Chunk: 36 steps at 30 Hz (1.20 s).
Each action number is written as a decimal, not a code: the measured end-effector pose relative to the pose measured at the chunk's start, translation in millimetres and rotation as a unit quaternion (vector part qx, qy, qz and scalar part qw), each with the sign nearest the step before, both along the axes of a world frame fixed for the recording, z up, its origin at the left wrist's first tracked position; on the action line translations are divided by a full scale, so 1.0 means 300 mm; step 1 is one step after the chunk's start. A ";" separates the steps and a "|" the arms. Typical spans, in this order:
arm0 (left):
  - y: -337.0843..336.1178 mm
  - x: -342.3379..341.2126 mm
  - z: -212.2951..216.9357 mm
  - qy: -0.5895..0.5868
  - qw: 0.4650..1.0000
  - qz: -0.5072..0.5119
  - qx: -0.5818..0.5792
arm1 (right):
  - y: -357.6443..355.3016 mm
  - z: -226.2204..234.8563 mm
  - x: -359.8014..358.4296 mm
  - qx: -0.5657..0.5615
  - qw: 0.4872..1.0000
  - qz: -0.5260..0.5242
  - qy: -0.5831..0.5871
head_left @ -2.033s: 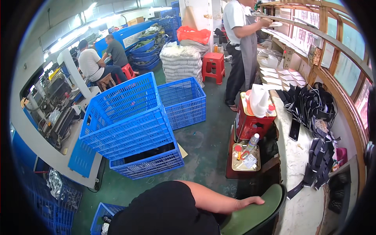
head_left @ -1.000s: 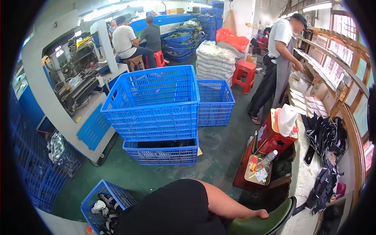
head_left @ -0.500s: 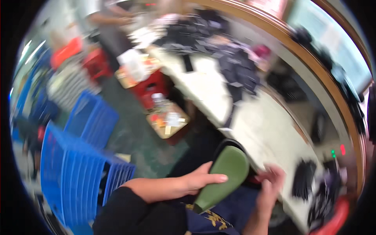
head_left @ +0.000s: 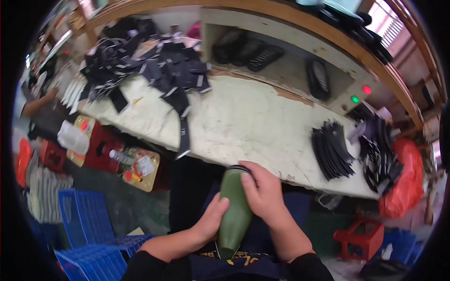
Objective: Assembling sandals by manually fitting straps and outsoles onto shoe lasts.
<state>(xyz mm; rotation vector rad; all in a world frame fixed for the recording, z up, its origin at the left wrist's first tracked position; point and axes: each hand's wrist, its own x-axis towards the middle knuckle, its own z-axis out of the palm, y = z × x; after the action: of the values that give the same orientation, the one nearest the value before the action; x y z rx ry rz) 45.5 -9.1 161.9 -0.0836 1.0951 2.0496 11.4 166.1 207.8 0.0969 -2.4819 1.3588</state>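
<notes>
A green shoe last (head_left: pixel 234 208) rests over my lap, its narrow end pointing toward me. Dark material edges its far, rounded end. My left hand (head_left: pixel 209 221) grips its left side, the thumb lying on the green face. On the far right part, my right hand (head_left: pixel 263 193) is wrapped around the last and the dark edge, with its thumb on top. The fingers under the last are hidden. Below it, a dark blue apron (head_left: pixel 201 267) with yellow print covers my front.
A pale worktable (head_left: pixel 248 122) runs across ahead. Black strips (head_left: pixel 176 70) are heaped at its left, and curved black pieces (head_left: pixel 330 150) at its right. Black shoes (head_left: pixel 262 57) stand in a cabinet behind. Blue crates (head_left: pixel 86 220) and a red stool (head_left: pixel 358 239) flank me.
My view has swung right to face the worktable. My right hand, earlier beside the last with fingers blurred, now grips its far end. The last has turned more upright in view.
</notes>
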 end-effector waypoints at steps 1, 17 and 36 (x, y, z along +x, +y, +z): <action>0.004 0.006 -0.008 -0.034 0.999 -0.015 -0.011 | 0.007 -0.003 -0.008 0.057 0.998 -0.012 -0.001; -0.041 -0.008 -0.105 -0.071 0.996 0.028 0.035 | 0.644 0.083 0.028 0.351 0.902 -0.250 0.025; 0.000 0.002 -0.053 -0.088 0.996 -0.009 -0.021 | 0.756 0.031 0.140 -0.138 0.927 -0.336 0.096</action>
<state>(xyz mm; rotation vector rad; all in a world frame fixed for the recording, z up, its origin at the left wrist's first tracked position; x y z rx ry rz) 46.1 -9.2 145.9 -0.2692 1.0262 1.9614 53.3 392.8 217.1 -0.5973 -1.8654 1.2802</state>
